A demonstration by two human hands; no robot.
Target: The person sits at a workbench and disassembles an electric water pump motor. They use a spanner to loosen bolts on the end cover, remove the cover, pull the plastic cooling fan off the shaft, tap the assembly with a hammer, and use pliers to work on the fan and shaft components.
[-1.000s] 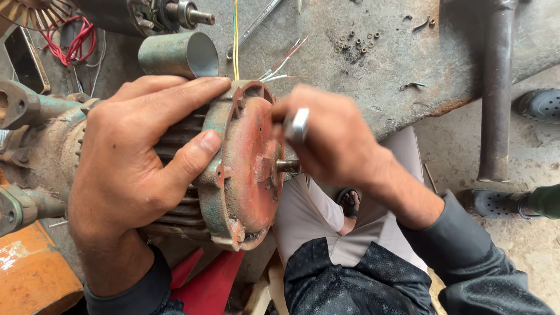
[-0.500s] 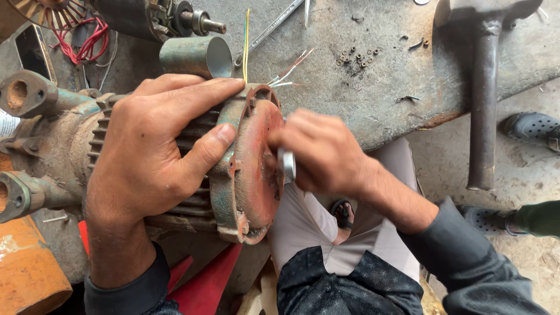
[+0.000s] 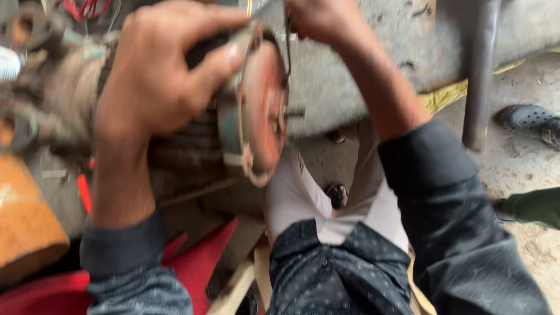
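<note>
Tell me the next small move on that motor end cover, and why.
Probably steady the view, then work the top rim. The left hand grips the motor body, the right hand sits at the top edge of the reddish end cover, which looks seated; blur hides detail.

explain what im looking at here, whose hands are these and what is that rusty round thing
The picture comes from a camera worn on a person's head, looking down at their own two bare hands and lap. The left hand wraps over the ribbed body of an old electric motor and steadies it. The rusty round thing is the motor's reddish end cover, with a short shaft poking out of it. The right hand reaches to the cover's top edge; blur hides whether it has a grip on anything. The motor rests on a grey workbench. An orange part sits at the left, and another person's shoe at the right.
</note>
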